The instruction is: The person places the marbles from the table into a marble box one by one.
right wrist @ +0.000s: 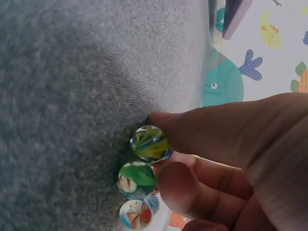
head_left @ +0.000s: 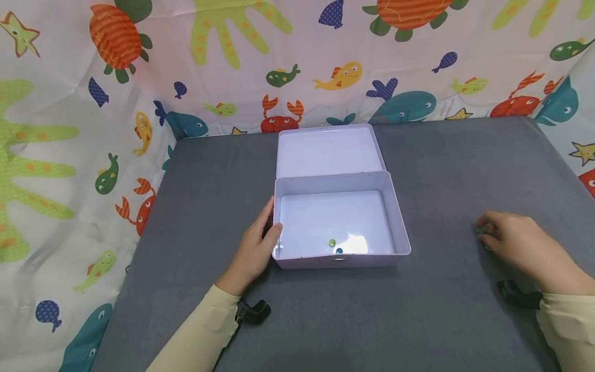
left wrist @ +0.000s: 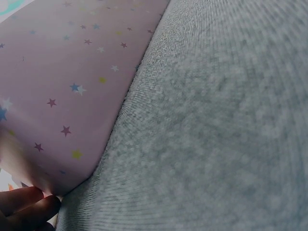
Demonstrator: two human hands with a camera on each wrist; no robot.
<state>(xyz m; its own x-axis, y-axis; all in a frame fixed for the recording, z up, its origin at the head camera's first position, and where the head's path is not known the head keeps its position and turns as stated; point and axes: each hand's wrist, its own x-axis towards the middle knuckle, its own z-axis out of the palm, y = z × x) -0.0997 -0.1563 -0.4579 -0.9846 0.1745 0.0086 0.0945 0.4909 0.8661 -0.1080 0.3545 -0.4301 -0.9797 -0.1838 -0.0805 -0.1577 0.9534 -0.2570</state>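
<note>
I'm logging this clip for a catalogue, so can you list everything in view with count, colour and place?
Box: one, pale lilac with small stars outside, lid open, middle of the table.
Marbles in the box: two, one green-yellow and one blue, near its front wall.
Marbles at the right hand: three show, yellow-blue, green-white and red-white, on the cloth at the fingertips.
Table cover: one, grey cloth.
Backdrop: one, white sheet with sea animals, behind and at the sides.
Left hand: rests against the box's left front corner.
Right hand: pinches the yellow-blue marble, right of the box.
</note>
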